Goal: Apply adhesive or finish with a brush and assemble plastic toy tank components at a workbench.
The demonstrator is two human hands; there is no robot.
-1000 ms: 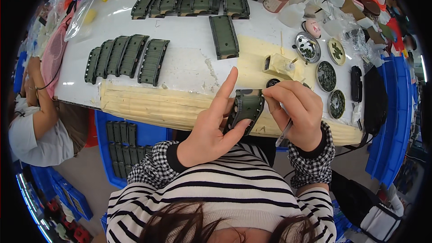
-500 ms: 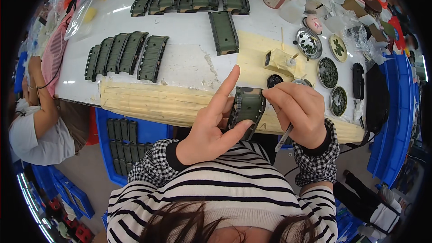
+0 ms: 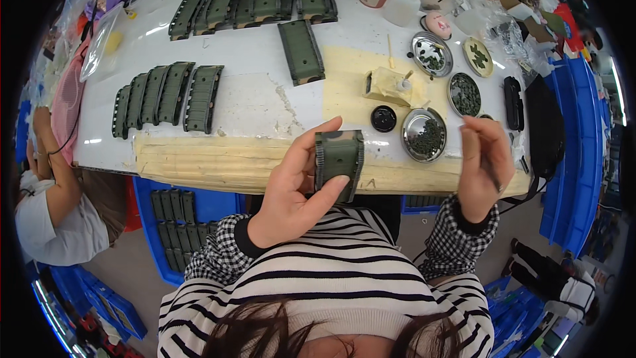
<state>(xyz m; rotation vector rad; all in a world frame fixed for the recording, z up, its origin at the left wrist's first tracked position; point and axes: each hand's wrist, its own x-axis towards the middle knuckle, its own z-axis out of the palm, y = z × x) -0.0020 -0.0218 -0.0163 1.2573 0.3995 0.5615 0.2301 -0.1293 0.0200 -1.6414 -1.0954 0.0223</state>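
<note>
1 curved green piece, grasped by the left hand near the table's edge, looks unfinished; the right hand (blurred, grip unclear) is near the metal dish. Whether the other pieces are done, I cannot tell.

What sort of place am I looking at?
Probably a small workshop or factory floor: matching green curved pieces stand in rows on a worktable, round dishes hold tiny dark bits, and a blue bin holds more pieces.

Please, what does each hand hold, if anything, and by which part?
Left hand: green panel, by its left side and lower face; right hand: too blurred to tell.
</note>
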